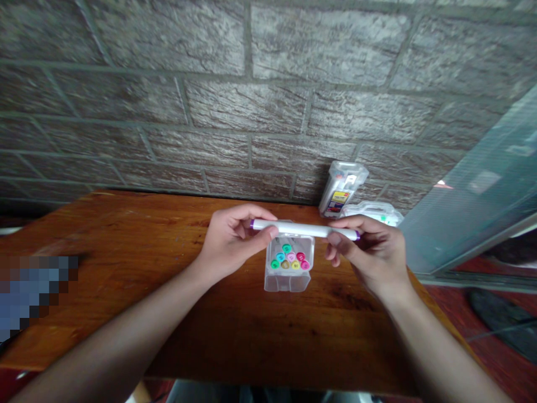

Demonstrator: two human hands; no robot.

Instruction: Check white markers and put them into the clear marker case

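Observation:
A white marker (300, 228) with purple ends is held level in front of me, between both hands. My left hand (235, 240) pinches it near its left end with thumb and fingers. Near the right end, my right hand (371, 249) grips it the same way. Below and behind the marker lies a clear plastic case (287, 282) with its lid folded down toward me. Several markers (290, 258) sit inside it, their round coloured ends facing me in green, blue, pink, red, yellow and brown. The held marker hides the case's far part.
On the wooden table (168, 240), another clear case (342, 190) with a yellow label stands against the brick wall (260, 112). Beside it is a further clear case (377, 211), partly behind my right hand. A glass panel (474, 184) borders the right. A blurred-out patch (33, 291) covers something at left.

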